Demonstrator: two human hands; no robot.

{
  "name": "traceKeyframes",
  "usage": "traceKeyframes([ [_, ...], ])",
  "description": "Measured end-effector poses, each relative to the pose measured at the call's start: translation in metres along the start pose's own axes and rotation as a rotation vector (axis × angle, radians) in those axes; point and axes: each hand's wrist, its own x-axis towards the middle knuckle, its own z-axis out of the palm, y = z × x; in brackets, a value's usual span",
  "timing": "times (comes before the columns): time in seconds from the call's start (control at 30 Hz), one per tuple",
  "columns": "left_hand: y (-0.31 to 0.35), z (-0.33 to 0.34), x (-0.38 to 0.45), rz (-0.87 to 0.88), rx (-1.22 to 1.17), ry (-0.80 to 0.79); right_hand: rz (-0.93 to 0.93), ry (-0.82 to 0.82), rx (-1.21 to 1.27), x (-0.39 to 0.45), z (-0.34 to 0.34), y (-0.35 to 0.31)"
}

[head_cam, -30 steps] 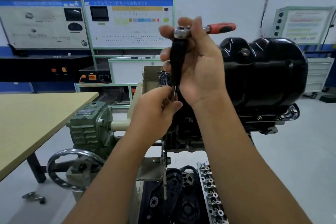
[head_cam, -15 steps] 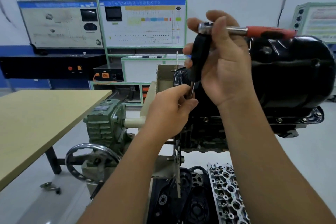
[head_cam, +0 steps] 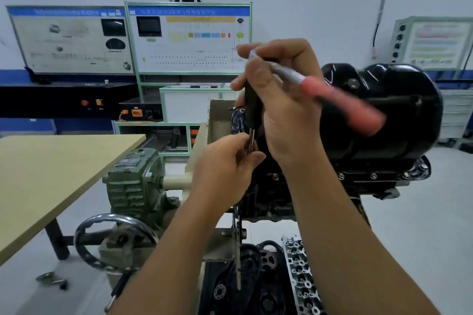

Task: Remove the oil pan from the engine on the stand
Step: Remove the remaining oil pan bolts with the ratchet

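The glossy black oil pan [head_cam: 389,112] sits on top of the inverted engine [head_cam: 330,186], which is held on the stand at the right. A row of bolts [head_cam: 372,175] shows along its lower flange. My right hand [head_cam: 279,100] grips the head of a ratchet with a red handle [head_cam: 343,105]; the handle is blurred and points right and down across the pan. A black extension [head_cam: 252,107] hangs down from the ratchet head. My left hand [head_cam: 225,171] pinches the thin lower end of that extension, just left of the pan's near end.
A green gearbox [head_cam: 133,181] with a steel handwheel [head_cam: 115,243] stands left of the engine. A wooden table [head_cam: 51,174] fills the left side. A cylinder head [head_cam: 302,276] and black covers [head_cam: 245,286] lie below the stand. Display boards line the back wall.
The ratchet's red handle has swung from pointing right and level to pointing right and down. Both hands keep their hold. The camera has shifted, so everything sits further right and lower.
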Motion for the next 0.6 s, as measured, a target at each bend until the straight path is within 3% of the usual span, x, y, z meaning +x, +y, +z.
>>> traceKeyframes([
  [0.07,-0.002,0.0,0.001,-0.001,-0.008,0.002,-0.03,-0.04,-0.053,0.0,0.003,0.003],
  [0.23,-0.003,-0.003,-0.002,0.065,-0.049,-0.048,0.31,0.033,0.301,-0.001,-0.001,-0.004],
  [0.43,0.001,0.001,-0.001,0.012,0.028,0.034,-0.019,0.067,-0.09,-0.002,0.003,0.004],
  [0.6,0.004,-0.002,-0.001,0.052,0.041,-0.008,0.303,0.081,0.279,0.0,-0.005,-0.006],
])
